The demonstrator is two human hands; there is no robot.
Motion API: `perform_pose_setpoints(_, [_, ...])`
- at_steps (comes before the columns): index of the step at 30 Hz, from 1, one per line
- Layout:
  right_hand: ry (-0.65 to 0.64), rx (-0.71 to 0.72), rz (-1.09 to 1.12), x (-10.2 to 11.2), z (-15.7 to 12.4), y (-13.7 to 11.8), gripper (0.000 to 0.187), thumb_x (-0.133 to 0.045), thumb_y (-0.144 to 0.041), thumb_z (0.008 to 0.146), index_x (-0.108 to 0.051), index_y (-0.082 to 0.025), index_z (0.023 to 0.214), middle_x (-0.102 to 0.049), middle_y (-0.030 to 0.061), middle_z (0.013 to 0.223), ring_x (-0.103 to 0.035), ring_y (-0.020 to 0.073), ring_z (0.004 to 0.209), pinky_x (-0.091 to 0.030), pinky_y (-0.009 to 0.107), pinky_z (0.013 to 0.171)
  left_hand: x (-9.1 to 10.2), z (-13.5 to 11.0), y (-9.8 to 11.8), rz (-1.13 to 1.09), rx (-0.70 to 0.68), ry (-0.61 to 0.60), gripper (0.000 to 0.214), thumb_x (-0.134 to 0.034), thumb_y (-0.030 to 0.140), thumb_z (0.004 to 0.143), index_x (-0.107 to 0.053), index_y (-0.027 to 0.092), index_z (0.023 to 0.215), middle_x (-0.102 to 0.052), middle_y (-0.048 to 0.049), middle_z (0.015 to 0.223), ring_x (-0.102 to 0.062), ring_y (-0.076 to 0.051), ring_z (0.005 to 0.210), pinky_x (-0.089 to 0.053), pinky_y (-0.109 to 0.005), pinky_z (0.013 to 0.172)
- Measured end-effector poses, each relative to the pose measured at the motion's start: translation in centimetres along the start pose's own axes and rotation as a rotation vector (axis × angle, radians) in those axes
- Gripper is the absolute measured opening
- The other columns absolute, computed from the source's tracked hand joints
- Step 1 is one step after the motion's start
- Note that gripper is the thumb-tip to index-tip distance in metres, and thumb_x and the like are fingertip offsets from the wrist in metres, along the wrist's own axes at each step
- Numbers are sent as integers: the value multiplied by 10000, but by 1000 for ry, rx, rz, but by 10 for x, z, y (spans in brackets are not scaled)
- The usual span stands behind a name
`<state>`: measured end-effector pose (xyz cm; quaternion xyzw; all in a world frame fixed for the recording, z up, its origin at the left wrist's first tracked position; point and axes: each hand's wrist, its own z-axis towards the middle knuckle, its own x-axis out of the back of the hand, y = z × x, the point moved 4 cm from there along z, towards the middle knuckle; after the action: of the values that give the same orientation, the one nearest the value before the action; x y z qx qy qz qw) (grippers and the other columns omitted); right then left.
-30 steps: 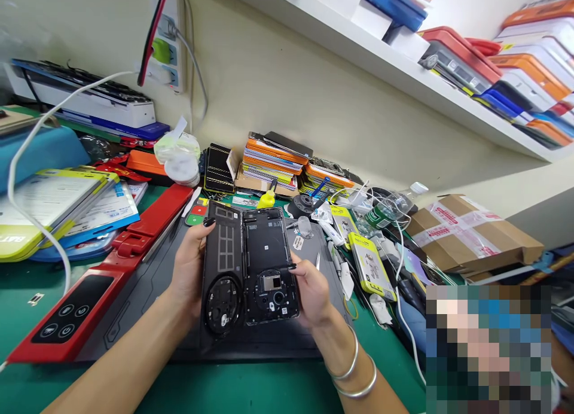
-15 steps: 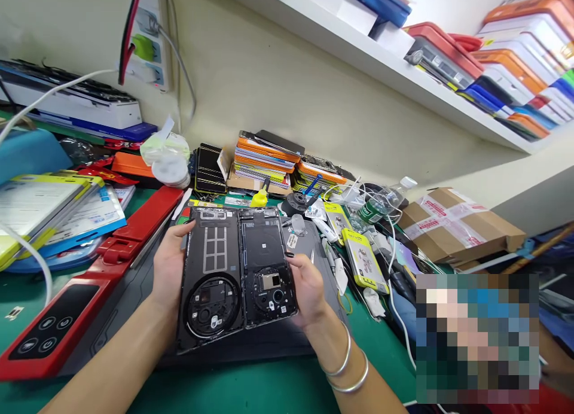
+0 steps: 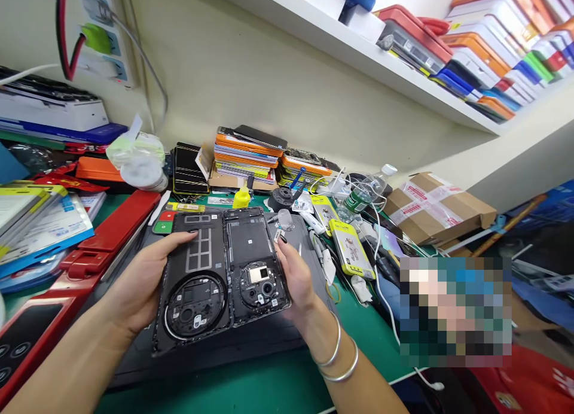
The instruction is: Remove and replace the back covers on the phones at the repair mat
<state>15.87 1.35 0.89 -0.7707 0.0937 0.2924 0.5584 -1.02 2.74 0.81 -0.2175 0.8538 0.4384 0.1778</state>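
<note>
My left hand point(image 3: 139, 282) grips the left edge of a black phone back cover point(image 3: 192, 285), its inner side up, with a round camera ring near its lower end. My right hand point(image 3: 293, 276) holds the right edge of the opened phone body point(image 3: 255, 264), which lies side by side against the cover. Both pieces are held low and nearly flat over the dark work mat point(image 3: 251, 345). Two silver bangles point(image 3: 336, 360) sit on my right wrist.
A long red device point(image 3: 67, 270) lies left of the mat. Stacked phone boxes point(image 3: 246, 157), a yellow bottle point(image 3: 242, 197), yellow packets point(image 3: 352, 246), cables, a water bottle point(image 3: 365, 192) and a cardboard box point(image 3: 437, 207) crowd the back and right. A shelf of cases hangs above.
Both hands have tilted the cover and phone body from upright towards flat and lowered them onto the mat. The camera has swung to the right.
</note>
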Motion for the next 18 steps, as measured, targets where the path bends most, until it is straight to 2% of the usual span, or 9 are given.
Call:
perform_pose_setpoints(6, [-74, 9, 37, -4, -4, -2, 458, -568, -582, 729, -680, -183, 925, -711, 59, 816, -637, 285, 988, -524, 409, 824, 4, 0, 2, 24, -29, 81, 265, -531, 131, 757, -669, 133, 982, -712, -31, 600, -689, -186, 526, -603, -351, 553])
perform_pose_setpoints(10, [-66, -11, 14, 0, -4, 1, 496, -549, -599, 743, -674, -175, 968, -715, 62, 851, -639, 279, 995, -526, 401, 833, 4, 2, 4, -13, -49, 91, 326, -497, 157, 767, -672, 150, 1042, -734, -54, 694, -713, -200, 626, -609, -375, 646])
perform_pose_setpoints(12, [-70, -51, -23, 4, -2, 2, 520, -495, -611, 784, -667, -168, 993, -716, 63, 867, -644, 268, 987, -524, 395, 841, 4, 3, 7, -36, -52, 73, 357, -479, 251, 788, -669, 145, 1070, -740, -90, 767, -720, -238, 698, -606, -412, 648])
perform_pose_setpoints(14, [-62, -151, -111, 11, 2, 2, 533, -397, -592, 855, -663, -155, 1005, -714, 65, 857, -660, 241, 933, -520, 387, 846, 4, 4, 12, -37, -36, 14, 460, -484, 408, 778, -660, 138, 1105, -739, -132, 841, -718, -293, 760, -600, -464, 629])
perform_pose_setpoints(16, [-7, -263, -251, 21, 6, 1, 505, -347, -526, 905, -667, -142, 977, -707, 64, 811, -671, 203, 812, -523, 371, 820, 4, 4, 15, -20, -5, -64, 605, -489, 545, 736, -636, 132, 1152, -731, -166, 925, -708, -336, 826, -593, -488, 627])
perform_pose_setpoints(18, [89, -284, -363, 34, 8, -6, 443, -384, -467, 909, -674, -132, 907, -690, 63, 742, -647, 181, 675, -529, 360, 745, 7, 2, 14, 22, 40, -87, 683, -477, 590, 725, -598, 116, 1201, -720, -180, 1000, -695, -342, 891, -592, -471, 658])
